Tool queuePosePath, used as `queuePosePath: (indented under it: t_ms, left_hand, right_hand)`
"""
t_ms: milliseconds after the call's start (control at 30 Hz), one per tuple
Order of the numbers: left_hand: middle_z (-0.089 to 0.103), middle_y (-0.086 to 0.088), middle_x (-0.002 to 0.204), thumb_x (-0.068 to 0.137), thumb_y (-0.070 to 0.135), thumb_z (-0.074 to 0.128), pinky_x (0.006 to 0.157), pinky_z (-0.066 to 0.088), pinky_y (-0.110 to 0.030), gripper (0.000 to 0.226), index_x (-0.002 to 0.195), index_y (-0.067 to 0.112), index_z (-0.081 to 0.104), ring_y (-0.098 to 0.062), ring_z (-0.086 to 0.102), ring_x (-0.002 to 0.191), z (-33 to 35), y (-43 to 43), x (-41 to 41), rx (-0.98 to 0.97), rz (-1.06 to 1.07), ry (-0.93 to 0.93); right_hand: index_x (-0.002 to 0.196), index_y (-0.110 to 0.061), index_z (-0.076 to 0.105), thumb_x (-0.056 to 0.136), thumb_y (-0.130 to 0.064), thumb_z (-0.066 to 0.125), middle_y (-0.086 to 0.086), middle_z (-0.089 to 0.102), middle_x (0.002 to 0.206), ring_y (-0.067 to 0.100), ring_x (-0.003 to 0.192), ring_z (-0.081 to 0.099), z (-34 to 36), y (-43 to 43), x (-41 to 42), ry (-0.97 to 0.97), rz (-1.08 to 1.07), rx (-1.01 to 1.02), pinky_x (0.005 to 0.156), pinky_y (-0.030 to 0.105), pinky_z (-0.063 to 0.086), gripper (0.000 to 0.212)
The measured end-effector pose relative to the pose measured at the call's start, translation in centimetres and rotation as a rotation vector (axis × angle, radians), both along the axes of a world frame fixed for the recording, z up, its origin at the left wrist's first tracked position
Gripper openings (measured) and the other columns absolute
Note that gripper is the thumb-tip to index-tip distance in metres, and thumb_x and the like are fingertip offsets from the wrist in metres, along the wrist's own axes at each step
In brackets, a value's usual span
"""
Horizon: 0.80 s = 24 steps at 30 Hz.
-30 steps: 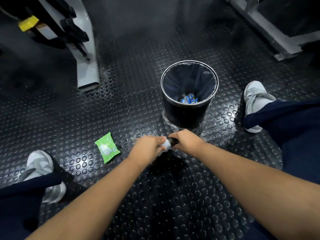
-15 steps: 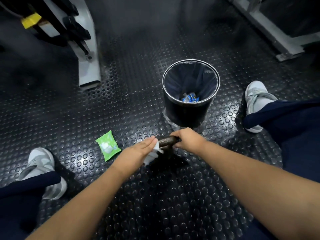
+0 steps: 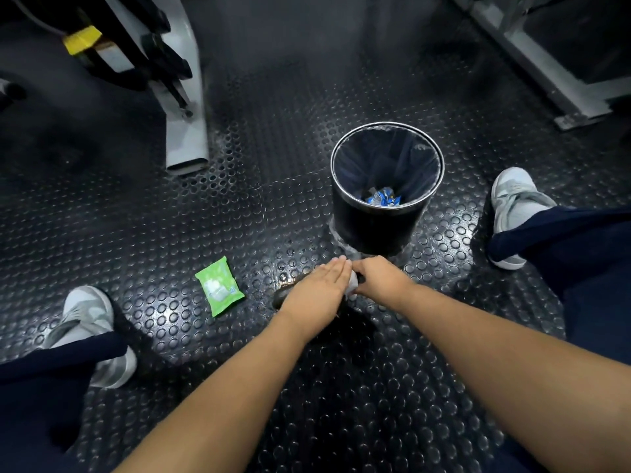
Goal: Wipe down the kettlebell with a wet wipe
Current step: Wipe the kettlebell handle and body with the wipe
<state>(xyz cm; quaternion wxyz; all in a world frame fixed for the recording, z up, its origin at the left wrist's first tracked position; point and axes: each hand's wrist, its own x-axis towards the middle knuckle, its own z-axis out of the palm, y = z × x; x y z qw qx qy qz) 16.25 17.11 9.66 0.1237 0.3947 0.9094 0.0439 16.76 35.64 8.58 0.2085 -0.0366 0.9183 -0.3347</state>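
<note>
On floor (image 3: 273,172) | 1 kettlebell (image 3: 282,296), right fingers (image 3: 362,268) clamped | 1 wipe (image 3: 352,288), left fingers (image 3: 336,272) flat

The wipes packet (image 3: 219,285) lies left of the kettlebell (image 3: 282,296); the waste bin (image 3: 372,230) stands just behind, wrappers (image 3: 382,196) inside.

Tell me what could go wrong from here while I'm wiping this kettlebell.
1. The left hand lies flat on the wet wipe, pressing rather than pinching it, so it may slide off or bunch up.
2. The bin stands just beyond both hands; a forward stroke could knock it.
3. The right hand grips the kettlebell, so the part beneath it may go unwiped.
</note>
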Motion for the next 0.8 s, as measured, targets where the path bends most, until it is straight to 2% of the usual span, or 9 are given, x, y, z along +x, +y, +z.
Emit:
queuePosePath:
  t_ms: [100,167,300,367,433,533,600,700,800]
  left_hand:
    - [0.0,-0.004,0.171,0.098,-0.007,0.043,0.124,0.002,-0.027,0.082,0.165,0.017,0.001,-0.014,0.008,0.157,0.4,-2.2,0.0,0.035,-0.007,0.011]
    - [-0.002,0.004,0.169,0.1,-0.003,0.044,0.123,0.017,-0.029,0.083,0.165,0.024,0.001,-0.006,0.011,0.151,0.8,-4.9,0.1,0.042,0.046,-0.047]
    - [0.023,0.009,0.165,0.109,0.012,0.038,0.113,0.038,-0.026,0.068,0.163,0.035,0.005,-0.014,0.049,0.14,1.4,-10.7,0.4,0.023,0.193,-0.12]
    - [0.031,0.006,0.165,0.109,0.012,0.036,0.109,0.044,-0.026,0.066,0.163,0.034,0.004,-0.016,0.057,0.133,1.2,-12.0,0.3,-0.032,0.232,-0.123]
    - [0.027,0.006,0.166,0.11,0.016,0.036,0.113,0.038,-0.025,0.065,0.162,0.035,0.002,-0.015,0.052,0.137,1.2,-11.6,0.3,-0.045,0.251,-0.132]
    - [0.014,0.007,0.168,0.112,0.022,0.033,0.121,0.017,-0.025,0.058,0.163,0.032,0.006,-0.012,0.03,0.151,1.3,-8.5,0.5,0.021,0.235,-0.104]
    - [0.012,0.006,0.169,0.113,0.024,0.03,0.125,0.017,-0.028,0.054,0.164,0.026,0.011,-0.012,0.021,0.155,1.2,-6.1,0.3,0.043,0.227,-0.101]
    - [0.016,-0.003,0.17,0.111,0.022,0.038,0.125,0.016,-0.032,0.058,0.164,0.018,0.015,-0.018,0.021,0.156,0.8,-2.2,0.0,0.018,0.198,-0.08]
    - [0.018,-0.008,0.17,0.106,0.01,0.044,0.123,0.006,-0.027,0.064,0.164,0.012,0.016,-0.02,0.021,0.156,0.3,0.2,0.2,0.008,0.162,-0.045]
  right_hand:
    - [0.105,-0.022,0.074,0.082,-0.013,0.076,-0.01,0.073,0.087,0.011,0.08,0.068,0.1,0.1,-0.2,-0.021,0.013,0.011,0.073,0.028,0.051,0.024]
    - [0.104,-0.024,0.073,0.082,-0.013,0.078,-0.007,0.073,0.091,0.009,0.08,0.065,0.2,0.2,-0.2,-0.049,0.027,0.025,0.074,0.027,0.047,0.025]
    - [0.092,-0.034,0.067,0.085,-0.013,0.077,-0.006,0.072,0.086,0.006,0.072,0.06,0.3,0.2,-0.3,-0.083,0.028,0.02,0.07,0.025,0.043,0.024]
    - [0.087,-0.037,0.065,0.085,-0.013,0.077,-0.007,0.071,0.083,0.005,0.07,0.06,0.3,0.3,-0.3,-0.081,0.015,0.016,0.067,0.024,0.042,0.027]
    - [0.088,-0.037,0.067,0.085,-0.013,0.078,-0.008,0.071,0.083,0.003,0.068,0.059,0.3,0.2,-0.3,-0.082,0.011,0.011,0.066,0.024,0.041,0.027]
    - [0.1,-0.032,0.072,0.084,-0.013,0.079,-0.007,0.072,0.086,-0.001,0.066,0.055,0.7,0.2,-0.3,-0.067,0.01,0.024,0.062,0.02,0.038,0.025]
    - [0.102,-0.027,0.074,0.082,-0.013,0.081,-0.007,0.071,0.085,0.002,0.069,0.058,0.6,0.1,-0.2,-0.047,0.008,0.028,0.063,0.019,0.04,0.026]
    - [0.1,-0.019,0.076,0.078,-0.011,0.081,-0.004,0.074,0.084,0.014,0.08,0.068,0.4,0.0,0.1,0.003,0.013,0.021,0.071,0.029,0.05,0.024]
    - [0.098,-0.012,0.076,0.082,-0.013,0.078,-0.001,0.076,0.083,0.017,0.079,0.071,0.4,0.0,0.1,0.028,0.008,0.009,0.074,0.033,0.055,0.016]
